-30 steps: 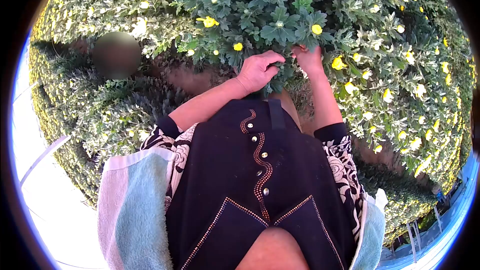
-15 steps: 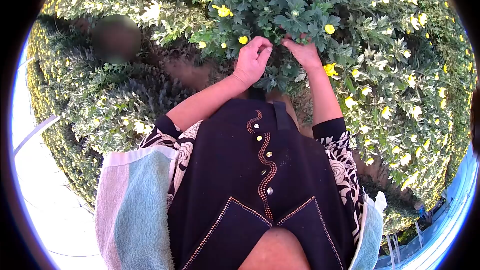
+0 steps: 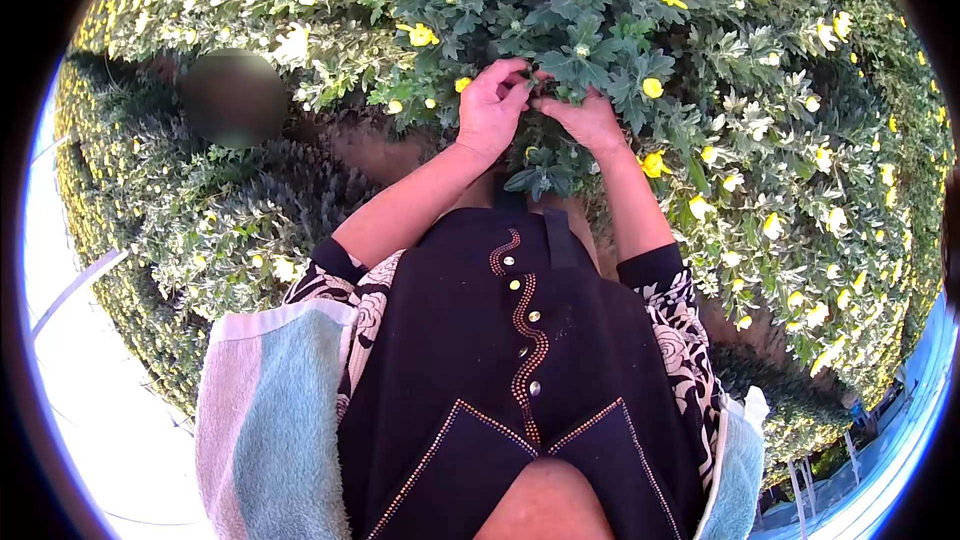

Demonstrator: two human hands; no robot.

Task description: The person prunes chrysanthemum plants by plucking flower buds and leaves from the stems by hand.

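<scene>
Both hands are close together at the near side of a leafy green plant [image 3: 583, 58] with yellow flowers. My left hand [image 3: 493, 108] has its thumb and fingers pinched together at a thin stem or leaf too small to name. Just to its right, my right hand [image 3: 585, 120] reaches in among the leaves, thumb towards the left hand; foliage hides part of its fingers. A yellow bloom [image 3: 463, 85] is beside my left hand, and another bloom [image 3: 653, 88] is to the right of my right hand.
Dense rows of yellow-flowered plants [image 3: 770, 140] spread on both sides. Bare soil [image 3: 375, 152] shows between rows at the left. A towel [image 3: 290, 410] hangs at the person's left side. Pale posts [image 3: 800, 490] stand at the lower right.
My hands have come closer together, the right moving left and slightly down. The left has shifted slightly left. The view has tilted a little, so the plants sit slightly differently.
</scene>
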